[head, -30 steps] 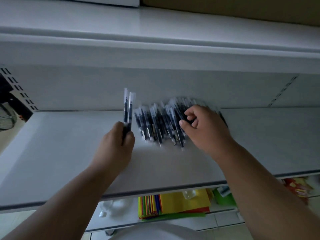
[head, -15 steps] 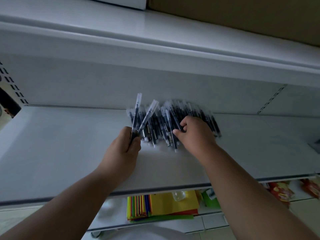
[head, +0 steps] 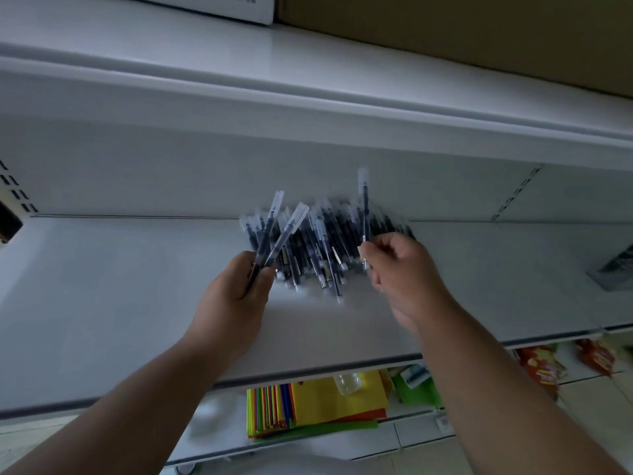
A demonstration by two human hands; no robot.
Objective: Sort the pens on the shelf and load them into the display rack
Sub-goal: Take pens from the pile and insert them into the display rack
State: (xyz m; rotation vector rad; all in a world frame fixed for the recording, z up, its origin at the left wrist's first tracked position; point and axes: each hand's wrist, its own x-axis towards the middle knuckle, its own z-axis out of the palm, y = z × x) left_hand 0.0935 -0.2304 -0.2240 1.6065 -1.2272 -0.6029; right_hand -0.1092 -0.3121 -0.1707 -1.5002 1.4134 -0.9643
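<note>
White shop shelving fills the view, and on the shelf (head: 137, 286) a heap of pens (head: 325, 241) lies against the back panel, nearly all unsorted. The left hand (head: 236, 296) grips two pens (head: 275, 231) fanned apart. The right hand (head: 400, 272), buried in the heap half a second ago, now pinches one pen (head: 365, 207) lifted upright; a grey rack (head: 616, 269) shows at the right edge.

Bright coloured folders (head: 318, 406) lie on the lower shelf (head: 411, 430), red snack packets (head: 541, 368) to their right
</note>
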